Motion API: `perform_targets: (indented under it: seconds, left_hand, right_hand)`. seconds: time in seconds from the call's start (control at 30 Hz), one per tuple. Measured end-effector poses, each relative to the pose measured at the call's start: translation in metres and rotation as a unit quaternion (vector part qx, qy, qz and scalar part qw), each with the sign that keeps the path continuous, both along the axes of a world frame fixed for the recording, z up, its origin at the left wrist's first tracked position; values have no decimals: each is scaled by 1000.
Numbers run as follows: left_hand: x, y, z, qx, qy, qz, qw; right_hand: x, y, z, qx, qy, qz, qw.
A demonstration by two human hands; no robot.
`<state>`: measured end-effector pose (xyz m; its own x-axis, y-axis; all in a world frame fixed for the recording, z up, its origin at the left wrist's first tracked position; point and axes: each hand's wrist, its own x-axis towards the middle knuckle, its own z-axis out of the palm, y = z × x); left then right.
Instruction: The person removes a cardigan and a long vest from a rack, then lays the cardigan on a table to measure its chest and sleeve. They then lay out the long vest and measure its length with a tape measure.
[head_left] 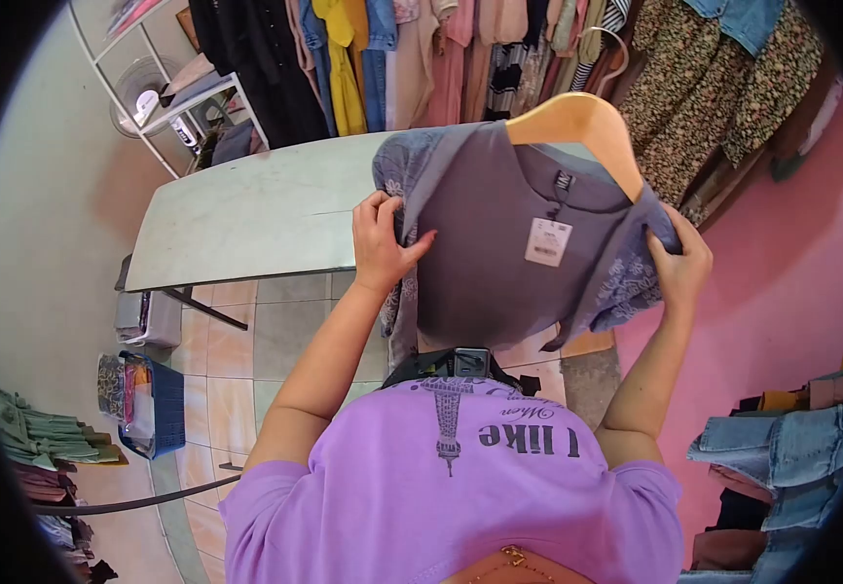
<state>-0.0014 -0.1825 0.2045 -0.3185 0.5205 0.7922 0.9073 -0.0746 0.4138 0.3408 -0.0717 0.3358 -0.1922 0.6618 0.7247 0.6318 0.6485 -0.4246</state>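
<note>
A grey top point(485, 224) with patterned sleeves hangs on a wooden hanger point(577, 119), held up in front of me. A white price tag point(547, 241) dangles from its neckline. My left hand point(383, 238) is at the sleeve on the left side of the view, its fingers curled on the cloth and its thumb over the front. At the opposite shoulder, my right hand point(682, 255) pinches the sleeve cloth between thumb and fingers.
A white table point(246, 209) stands behind the top at the left. Racks of clothes point(373, 58) line the back. A blue basket point(164, 409) is on the tiled floor at the left. Folded denim point(782, 453) lies at the right, beside a pink floor area point(733, 341).
</note>
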Motion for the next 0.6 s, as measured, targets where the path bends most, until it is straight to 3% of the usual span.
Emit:
perform_targets:
  seconds: [0.1,0.17,0.23,0.47,0.53,0.6]
  left_hand:
    - [-34,10,-2,-13,14,57,998]
    - [-56,10,4,-23,-29,63,997]
    - [-80,9,13,50,-128,29,990]
    - [-129,-17,88,66,-190,52,978]
    - [-114,-31,109,38,-196,16,980]
    - [-101,-45,97,-53,-175,-70,981]
  right_hand:
    - [-38,9,-7,16,-19,23,999]
    - [-61,14,-16,12,-30,56,998]
    - [-81,18,-24,31,-30,59,997]
    - [-142,20,-55,48,-132,77,987]
    - [-157,19,-61,37,-137,73,987]
    - [-167,24,-68,19,-120,68,990]
